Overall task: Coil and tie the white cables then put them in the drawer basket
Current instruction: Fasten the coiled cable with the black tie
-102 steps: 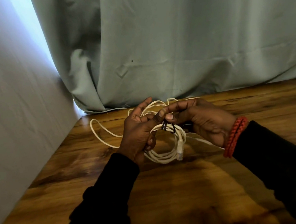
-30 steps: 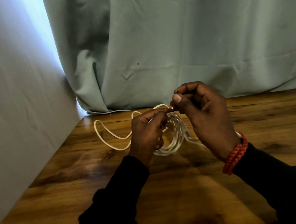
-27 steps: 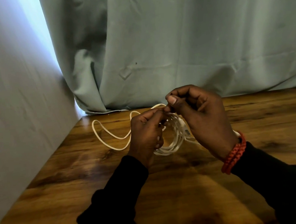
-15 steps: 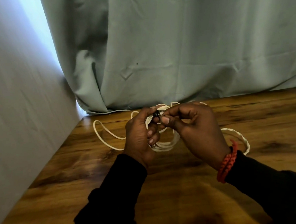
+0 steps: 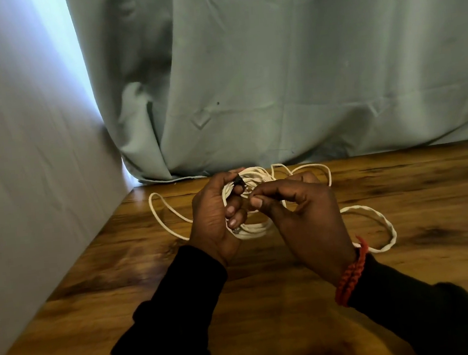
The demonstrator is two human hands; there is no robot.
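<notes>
In the middle of the frame the left hand [image 5: 213, 216] grips the coiled white cable [image 5: 251, 231] above the bench [image 5: 267, 303] while the right hand's [image 5: 302, 216] curled fingers [image 5: 268, 194] pinch near its black tie [image 5: 238, 181], so tying looks underway and next needs a tight pull.

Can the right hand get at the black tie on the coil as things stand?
Probably yes. The right hand sits beside the coiled white cable, its fingertips just below the black tie. The left hand grips the coil, yet the tie shows at the top, uncovered.
</notes>
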